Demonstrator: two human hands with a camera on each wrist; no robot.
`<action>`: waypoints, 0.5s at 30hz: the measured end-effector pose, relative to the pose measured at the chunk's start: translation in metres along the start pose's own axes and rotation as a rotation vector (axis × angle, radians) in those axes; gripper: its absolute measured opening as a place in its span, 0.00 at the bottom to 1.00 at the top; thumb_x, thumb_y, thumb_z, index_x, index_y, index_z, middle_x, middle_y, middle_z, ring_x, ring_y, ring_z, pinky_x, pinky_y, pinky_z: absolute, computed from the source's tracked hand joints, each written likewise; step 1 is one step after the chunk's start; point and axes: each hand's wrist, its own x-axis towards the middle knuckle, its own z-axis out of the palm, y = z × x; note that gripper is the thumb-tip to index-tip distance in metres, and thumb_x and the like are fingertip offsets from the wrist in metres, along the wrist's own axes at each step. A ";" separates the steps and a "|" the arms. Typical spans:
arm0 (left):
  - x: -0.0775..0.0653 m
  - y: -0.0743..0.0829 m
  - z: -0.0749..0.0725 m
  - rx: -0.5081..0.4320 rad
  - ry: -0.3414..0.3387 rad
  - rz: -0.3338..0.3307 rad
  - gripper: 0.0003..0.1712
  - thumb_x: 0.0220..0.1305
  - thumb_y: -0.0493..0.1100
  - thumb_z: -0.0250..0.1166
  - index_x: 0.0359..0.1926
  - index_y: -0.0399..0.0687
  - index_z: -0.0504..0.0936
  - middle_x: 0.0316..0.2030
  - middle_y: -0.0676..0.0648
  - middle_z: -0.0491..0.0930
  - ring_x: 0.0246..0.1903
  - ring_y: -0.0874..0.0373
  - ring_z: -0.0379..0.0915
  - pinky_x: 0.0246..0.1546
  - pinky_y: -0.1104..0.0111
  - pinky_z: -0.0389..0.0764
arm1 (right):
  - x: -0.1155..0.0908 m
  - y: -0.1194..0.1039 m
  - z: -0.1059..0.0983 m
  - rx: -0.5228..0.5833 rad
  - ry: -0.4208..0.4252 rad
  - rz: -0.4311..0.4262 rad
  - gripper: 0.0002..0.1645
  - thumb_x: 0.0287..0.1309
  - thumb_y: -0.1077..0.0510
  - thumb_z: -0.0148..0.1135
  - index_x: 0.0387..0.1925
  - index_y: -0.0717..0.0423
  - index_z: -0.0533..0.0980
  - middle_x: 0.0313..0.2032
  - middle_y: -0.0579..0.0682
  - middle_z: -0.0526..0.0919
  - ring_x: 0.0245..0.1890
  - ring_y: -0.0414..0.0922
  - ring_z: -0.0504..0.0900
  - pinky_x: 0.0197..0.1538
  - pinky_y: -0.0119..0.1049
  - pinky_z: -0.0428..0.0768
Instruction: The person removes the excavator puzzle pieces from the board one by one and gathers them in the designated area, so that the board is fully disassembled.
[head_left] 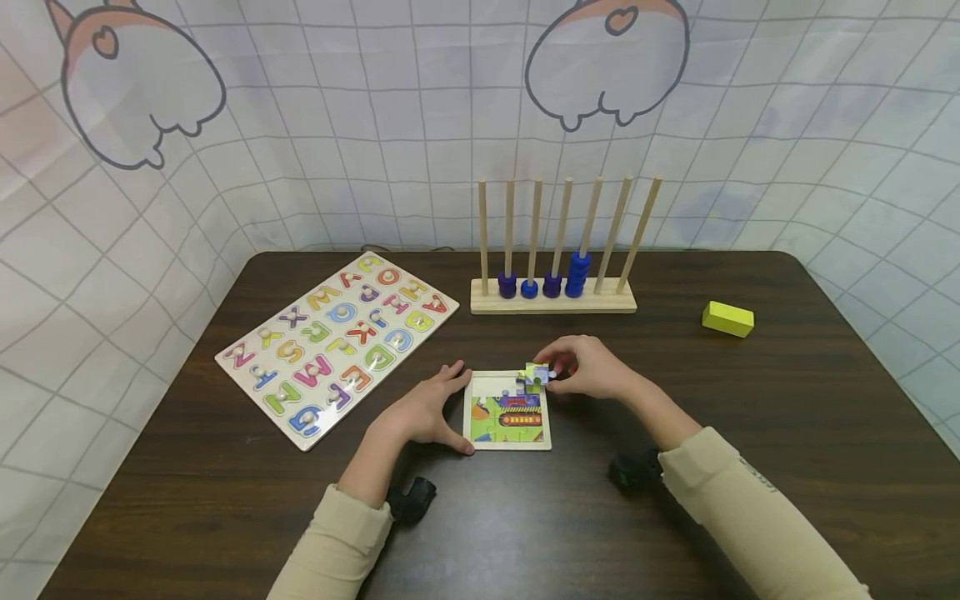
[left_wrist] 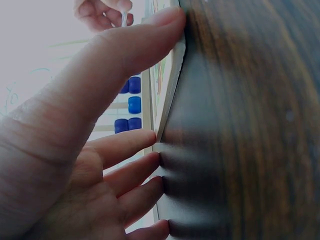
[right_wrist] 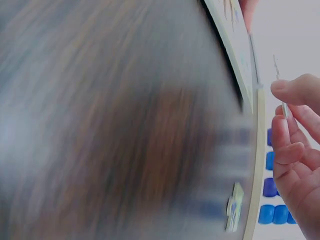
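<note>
A jigsaw puzzle in a square wooden tray (head_left: 512,446) lies on the table, with joined picture pieces (head_left: 510,419) across its lower part and bare board at the upper left. My left hand (head_left: 423,410) spans the tray's left side, thumb at the lower corner and forefinger by the upper one. In the left wrist view its fingers are fairly straight, tips down at the table. My right hand (head_left: 588,368) pinches a puzzle piece (head_left: 537,377) between thumb and fingers, over the tray's upper right corner. Edge-on in the right wrist view, that piece (right_wrist: 285,111) looks thin.
An alphabet peg board (head_left: 337,342) lies slanted on the left. Behind the tray stands a wooden bead rack (head_left: 553,307) with upright rods and blue and purple beads. A yellow block (head_left: 727,319) sits at the right. A patterned curtain (head_left: 375,125) closes off the table's back.
</note>
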 end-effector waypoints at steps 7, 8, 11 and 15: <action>-0.001 -0.001 0.000 -0.005 0.007 0.009 0.61 0.35 0.53 0.78 0.69 0.46 0.55 0.70 0.48 0.44 0.69 0.50 0.37 0.63 0.54 0.52 | -0.015 0.009 -0.012 -0.028 0.020 0.026 0.19 0.44 0.66 0.68 0.43 0.60 0.79 0.34 0.49 0.79 0.32 0.45 0.74 0.29 0.33 0.74; -0.001 -0.001 0.000 -0.007 0.007 0.009 0.61 0.35 0.53 0.78 0.69 0.46 0.55 0.70 0.47 0.45 0.69 0.50 0.37 0.63 0.54 0.52 | -0.016 0.011 -0.014 -0.031 0.023 0.026 0.19 0.45 0.66 0.68 0.43 0.60 0.79 0.35 0.50 0.79 0.33 0.45 0.75 0.30 0.33 0.74; -0.001 0.000 0.000 -0.007 0.006 0.008 0.61 0.35 0.53 0.78 0.69 0.46 0.55 0.70 0.47 0.44 0.69 0.50 0.37 0.63 0.54 0.52 | -0.022 0.016 -0.020 -0.043 0.034 0.023 0.19 0.45 0.66 0.68 0.44 0.61 0.78 0.36 0.50 0.79 0.33 0.46 0.75 0.31 0.34 0.74; -0.002 0.001 -0.001 -0.008 0.008 0.006 0.61 0.35 0.53 0.78 0.69 0.46 0.55 0.70 0.48 0.44 0.69 0.50 0.37 0.63 0.54 0.52 | -0.031 0.023 -0.029 -0.067 0.056 0.024 0.19 0.46 0.67 0.68 0.44 0.62 0.78 0.34 0.50 0.79 0.31 0.46 0.75 0.30 0.34 0.73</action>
